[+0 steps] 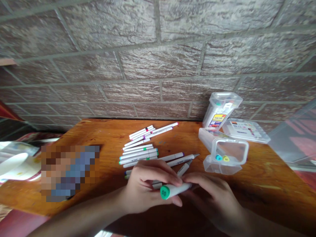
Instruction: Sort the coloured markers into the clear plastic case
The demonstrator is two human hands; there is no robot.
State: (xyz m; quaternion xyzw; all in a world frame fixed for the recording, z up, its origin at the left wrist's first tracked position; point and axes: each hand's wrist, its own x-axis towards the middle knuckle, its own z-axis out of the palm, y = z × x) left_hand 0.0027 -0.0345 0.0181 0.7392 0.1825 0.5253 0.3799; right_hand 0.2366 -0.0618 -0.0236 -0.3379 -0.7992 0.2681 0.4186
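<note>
A white marker [178, 190] with a green end numbered 55 is held low in front of me, the green end toward me. My left hand [144, 186] pinches its barrel between thumb and fingers. At the far end, the fingers of my right hand [217, 196] close on the same marker; that tip is mostly hidden. Just beyond my hands lie several loose white markers, among them an uncapped marker [181, 160] with its pointed tip bare. More markers [139, 155] with green and blue ends lie in a row to the left.
Markers with pink and red ends [153, 133] lie farther back. On the right, an open clear case [209, 140] lies with blue-ended and yellow-ended markers inside. Behind it stand a closed clear marker case [219, 110] and a flat lid [247, 130]. A brick wall [160, 62] borders the wooden table [103, 131].
</note>
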